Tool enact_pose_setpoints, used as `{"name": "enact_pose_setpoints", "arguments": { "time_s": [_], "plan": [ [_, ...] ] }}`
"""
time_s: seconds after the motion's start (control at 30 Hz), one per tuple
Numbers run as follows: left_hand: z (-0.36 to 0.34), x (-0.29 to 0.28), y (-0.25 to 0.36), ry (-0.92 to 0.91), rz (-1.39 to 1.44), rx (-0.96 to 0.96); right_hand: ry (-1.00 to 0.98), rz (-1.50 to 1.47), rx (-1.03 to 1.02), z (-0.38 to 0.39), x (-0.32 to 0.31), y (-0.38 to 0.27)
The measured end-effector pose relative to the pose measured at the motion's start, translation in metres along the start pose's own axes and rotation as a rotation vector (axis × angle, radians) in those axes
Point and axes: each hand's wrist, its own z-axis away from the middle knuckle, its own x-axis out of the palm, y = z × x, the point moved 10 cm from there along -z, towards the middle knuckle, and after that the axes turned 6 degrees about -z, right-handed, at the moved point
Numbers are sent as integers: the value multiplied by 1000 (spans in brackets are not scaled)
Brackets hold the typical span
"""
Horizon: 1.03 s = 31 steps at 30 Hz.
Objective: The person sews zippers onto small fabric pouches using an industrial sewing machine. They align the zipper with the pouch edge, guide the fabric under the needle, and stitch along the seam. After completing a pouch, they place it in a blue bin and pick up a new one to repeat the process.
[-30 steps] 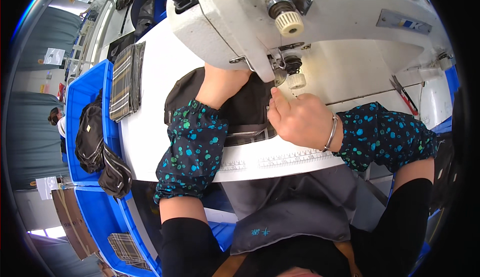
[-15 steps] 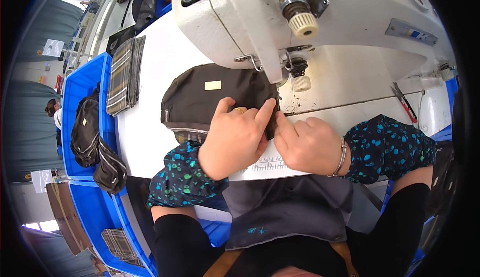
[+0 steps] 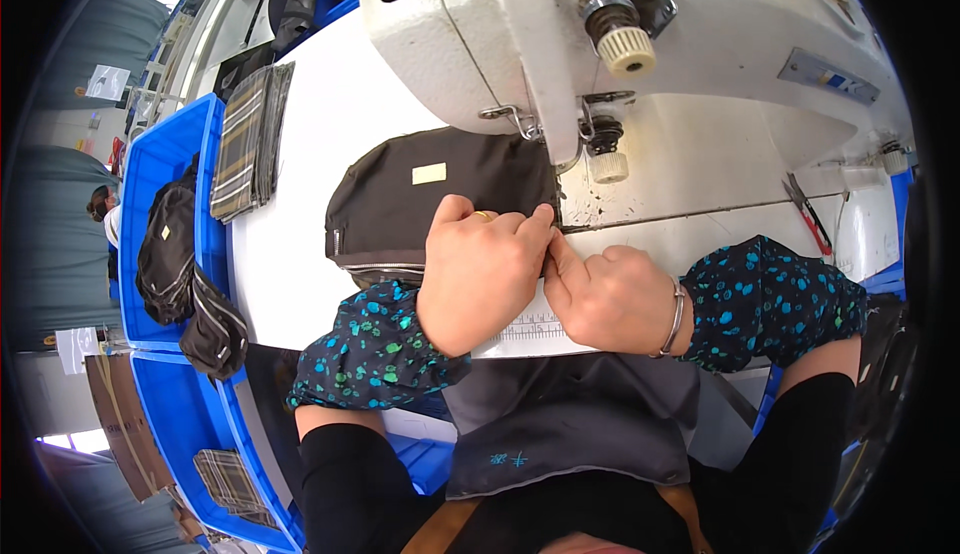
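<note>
A dark brown fabric bag piece (image 3: 385,199) lies flat under the head of a white sewing machine (image 3: 470,49). It carries a pale rectangular label (image 3: 429,173), and a zipper (image 3: 385,267) runs along its near side. My left hand (image 3: 485,269) rests over its right part, with thumb and forefinger pinching the right edge below the presser area. Beside it, my right hand (image 3: 622,299) is closed, its fingertips pinched at that same edge and nearly touching the left ones. The needle is hidden behind the machine head.
Folded plaid cloth (image 3: 250,144) is stacked at the table's left. Beside it, a blue bin (image 3: 210,134) holds dark bag pieces (image 3: 170,254); a second blue bin (image 3: 165,424) contains plaid cloth. Red-handled snips (image 3: 812,219) lie at right. A printed ruler scale (image 3: 530,331) marks the near table edge.
My left forefinger has drawn back from stretched out to bent, pinching the fabric edge. My right fingertips have moved slightly left, against it. The whole view has shifted a little.
</note>
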Motion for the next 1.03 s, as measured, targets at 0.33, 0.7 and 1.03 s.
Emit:
{"name": "enact_pose_setpoints", "arguments": {
  "time_s": [0.33,0.7,1.03],
  "plan": [
    [-13,14,-13,28,33,-55,58,-13,51,-6,8,15],
    [-13,10,-24,29,109,-92,21,6,51,-6,9,20],
    [-13,17,-25,-17,205,-107,26,-14,34,-5,12,19]
  ]
}}
